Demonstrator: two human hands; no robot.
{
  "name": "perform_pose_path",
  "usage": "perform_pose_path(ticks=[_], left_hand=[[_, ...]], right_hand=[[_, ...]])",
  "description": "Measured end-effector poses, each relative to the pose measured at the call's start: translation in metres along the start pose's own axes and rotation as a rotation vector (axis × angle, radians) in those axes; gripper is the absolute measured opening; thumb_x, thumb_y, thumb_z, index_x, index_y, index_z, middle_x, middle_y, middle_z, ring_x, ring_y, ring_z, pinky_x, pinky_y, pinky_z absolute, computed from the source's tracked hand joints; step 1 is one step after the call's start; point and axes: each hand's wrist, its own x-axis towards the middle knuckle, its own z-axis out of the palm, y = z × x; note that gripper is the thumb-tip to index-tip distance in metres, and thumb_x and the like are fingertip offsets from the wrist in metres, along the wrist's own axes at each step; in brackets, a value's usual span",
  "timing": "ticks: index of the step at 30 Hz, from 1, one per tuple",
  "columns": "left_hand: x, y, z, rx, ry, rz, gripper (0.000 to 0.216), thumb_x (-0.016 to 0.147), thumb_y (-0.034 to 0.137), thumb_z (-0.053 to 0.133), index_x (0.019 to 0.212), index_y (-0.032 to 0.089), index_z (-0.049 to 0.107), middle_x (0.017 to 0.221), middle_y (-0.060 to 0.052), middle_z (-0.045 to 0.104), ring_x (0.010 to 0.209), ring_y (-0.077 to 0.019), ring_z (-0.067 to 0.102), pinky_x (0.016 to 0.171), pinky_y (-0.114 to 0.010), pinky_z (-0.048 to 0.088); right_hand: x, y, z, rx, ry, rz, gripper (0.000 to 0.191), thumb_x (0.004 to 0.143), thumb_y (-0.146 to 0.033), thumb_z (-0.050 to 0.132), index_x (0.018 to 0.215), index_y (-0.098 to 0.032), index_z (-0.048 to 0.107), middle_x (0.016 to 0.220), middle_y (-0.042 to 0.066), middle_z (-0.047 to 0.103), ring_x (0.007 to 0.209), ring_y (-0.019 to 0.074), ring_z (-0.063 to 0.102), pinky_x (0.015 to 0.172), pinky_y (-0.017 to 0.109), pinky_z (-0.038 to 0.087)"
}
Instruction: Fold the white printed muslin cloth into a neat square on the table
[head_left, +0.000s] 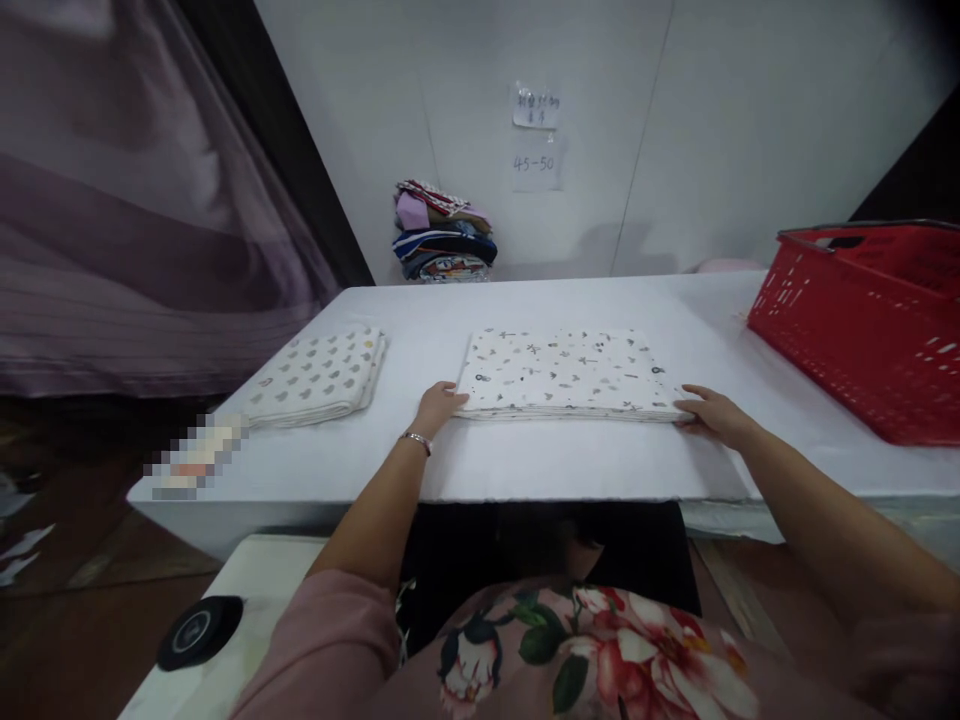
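Folded motif-print cloth (559, 370): is being held between the two hands, flat on the white table (570, 462); its layered front edge is being presented toward the body.
Left hand (439, 405): the near left corner is being pinched by thumb and fingers; should more be caught on top than below, layers could be slid out of line.
Right hand (716, 415): the near right corner is being grasped, fingers partly hidden beneath; an uneven pull from here could skew the fold, it is judged.
Layer edges: only the front corners are being gripped, so the far side could be left to sag or shift if lifting were attempted.
Heart-shaped-print folded cloth (319, 375): is being supported by the table left of the left hand, apart from it; it could be knocked by a wide leftward sweep.
Red plastic basket (862, 345): is being supported beyond and right of the right hand; it could be bumped by a rightward swing.
Mixed fabric pile (446, 235): is being stacked unevenly well beyond the left hand; toppling is being risked if jolted.
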Motion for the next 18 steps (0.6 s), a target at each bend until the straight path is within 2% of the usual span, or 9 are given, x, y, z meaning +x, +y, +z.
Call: perform_pose_path(ticks=[2,4,6,8,10,12,15,18], left_hand=[[-0.007,0.002,0.002,0.185,0.077,0.118,0.045,0.079,0.027,0.065,0.121,0.013,0.054,0.121,-0.013,0.06,0.106,-0.0294,0.058,0.09,-0.042,0.046],[-0.014,0.005,0.006,0.405,0.156,0.28,0.041,0.082,0.027,0.061,0.12,0.015,0.054,0.127,-0.015,0.055,0.115,-0.0331,0.052,0.095,-0.046,0.042],[-0.021,0.009,0.014,0.529,0.191,0.444,0.036,0.085,0.026,0.055,0.12,0.016,0.055,0.131,-0.015,0.053,0.121,-0.0321,0.048,0.101,-0.047,0.038],[-0.028,0.013,0.027,0.56,0.169,0.603,0.033,0.088,0.027,0.051,0.12,0.018,0.055,0.132,-0.012,0.052,0.125,-0.0285,0.044,0.107,-0.045,0.033],[-0.032,0.019,0.044,0.563,0.097,0.739,0.033,0.09,0.03,0.048,0.12,0.019,0.055,0.134,-0.01,0.051,0.127,-0.0256,0.042,0.11,-0.042,0.03],[-0.035,0.024,0.061,0.561,0.001,0.844,0.033,0.09,0.03,0.048,0.121,0.021,0.055,0.135,-0.01,0.05,0.128,-0.0242,0.041,0.11,-0.041,0.031],[-0.035,0.028,0.081,0.534,-0.119,0.938,0.032,0.089,0.029,0.049,0.12,0.023,0.057,0.134,-0.01,0.052,0.126,-0.0249,0.043,0.107,-0.041,0.034],[-0.033,0.025,0.089,0.507,-0.15,0.956,0.028,0.091,0.03,0.047,0.113,0.024,0.062,0.125,-0.009,0.058,0.119,-0.0248,0.049,0.103,-0.041,0.038]], right_hand=[[0.0,0.001,0.0,-0.141,0.063,-0.021,0.066,0.079,-0.034,0.056,0.14,-0.027,0.034,0.086,0.005,0.068,0.078,0.0258,0.069,0.071,0.039,0.058],[-0.002,0.001,0.003,-0.388,0.189,-0.117,0.062,0.078,-0.034,0.056,0.137,-0.028,0.04,0.1,0.008,0.068,0.092,0.0319,0.066,0.079,0.047,0.055],[-0.008,-0.002,0.011,-0.641,0.315,-0.329,0.055,0.078,-0.031,0.054,0.132,-0.025,0.048,0.118,0.012,0.062,0.109,0.0361,0.058,0.092,0.051,0.048],[-0.015,-0.008,0.026,-0.782,0.353,-0.6,0.047,0.081,-0.028,0.051,0.127,-0.021,0.053,0.13,0.013,0.054,0.121,0.0341,0.048,0.104,0.048,0.038],[-0.024,-0.015,0.048,-0.801,0.3,-0.812,0.041,0.085,-0.029,0.046,0.124,-0.018,0.057,0.132,0.012,0.053,0.123,0.0288,0.046,0.108,0.041,0.034],[-0.031,-0.022,0.073,-0.801,0.2,-0.936,0.039,0.088,-0.03,0.042,0.12,-0.016,0.06,0.129,0.012,0.056,0.121,0.0254,0.048,0.107,0.039,0.036],[-0.038,-0.027,0.104,-0.823,0.056,-1.015,0.038,0.09,-0.028,0.04,0.12,-0.018,0.061,0.129,0.008,0.057,0.121,0.0226,0.049,0.107,0.038,0.037],[-0.039,-0.026,0.119,-0.84,-0.002,-0.998,0.039,0.091,-0.028,0.039,0.123,-0.022,0.06,0.133,0.004,0.055,0.125,0.0204,0.046,0.11,0.038,0.033]])
